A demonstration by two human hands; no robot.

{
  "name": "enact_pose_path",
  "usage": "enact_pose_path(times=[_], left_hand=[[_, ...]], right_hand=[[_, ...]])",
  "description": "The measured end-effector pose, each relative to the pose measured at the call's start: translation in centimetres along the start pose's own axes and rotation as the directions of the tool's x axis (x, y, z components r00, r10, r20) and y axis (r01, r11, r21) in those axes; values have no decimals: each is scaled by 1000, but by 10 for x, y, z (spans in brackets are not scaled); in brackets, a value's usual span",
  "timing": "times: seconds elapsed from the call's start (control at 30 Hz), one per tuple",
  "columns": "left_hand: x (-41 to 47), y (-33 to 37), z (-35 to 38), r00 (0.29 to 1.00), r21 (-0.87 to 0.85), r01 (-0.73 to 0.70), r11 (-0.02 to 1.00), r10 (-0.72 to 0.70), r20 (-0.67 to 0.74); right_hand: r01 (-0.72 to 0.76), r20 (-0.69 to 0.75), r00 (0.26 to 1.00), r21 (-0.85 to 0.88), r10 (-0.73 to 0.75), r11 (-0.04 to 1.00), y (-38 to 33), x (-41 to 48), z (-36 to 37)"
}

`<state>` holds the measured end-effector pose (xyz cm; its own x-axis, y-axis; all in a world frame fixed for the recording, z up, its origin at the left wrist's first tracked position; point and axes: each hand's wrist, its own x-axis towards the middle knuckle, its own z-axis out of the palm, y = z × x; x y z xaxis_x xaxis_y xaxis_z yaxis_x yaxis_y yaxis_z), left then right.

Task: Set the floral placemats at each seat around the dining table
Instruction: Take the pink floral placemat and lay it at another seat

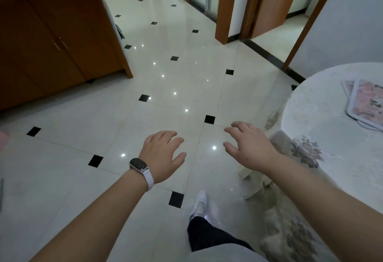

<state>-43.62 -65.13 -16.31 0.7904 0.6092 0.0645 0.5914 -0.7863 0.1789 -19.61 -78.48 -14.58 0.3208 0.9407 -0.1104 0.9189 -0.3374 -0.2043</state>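
A person's left hand point(162, 154), with a watch point(139, 165) on its wrist, and right hand point(248, 143) reach out over the tiled floor point(103, 116), fingers relaxed, holding nothing. Floral placemats point(365, 102) lie stacked on the round dining table point(310, 106) at right.

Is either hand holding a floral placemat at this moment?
No: the left hand and right hand hang open over the tiled floor, while the floral placemats lie stacked on the dining table.
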Motion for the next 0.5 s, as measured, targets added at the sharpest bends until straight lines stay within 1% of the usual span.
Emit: enact_pose_path(times=[0.17,0.33,0.5], left_hand=[[85,-40,-10,996,31,20,999,-22,83],[191,-57,-32,999,65,-24,998,22,27],[276,-57,-42,995,44,-101,994,101,-8]], right_hand=[[3,60,998,57,-6,998,7,100,-1],[-39,16,999,65,38,997,35,171,-29],[-145,-42,988,67,148,987,71,206,-63]])
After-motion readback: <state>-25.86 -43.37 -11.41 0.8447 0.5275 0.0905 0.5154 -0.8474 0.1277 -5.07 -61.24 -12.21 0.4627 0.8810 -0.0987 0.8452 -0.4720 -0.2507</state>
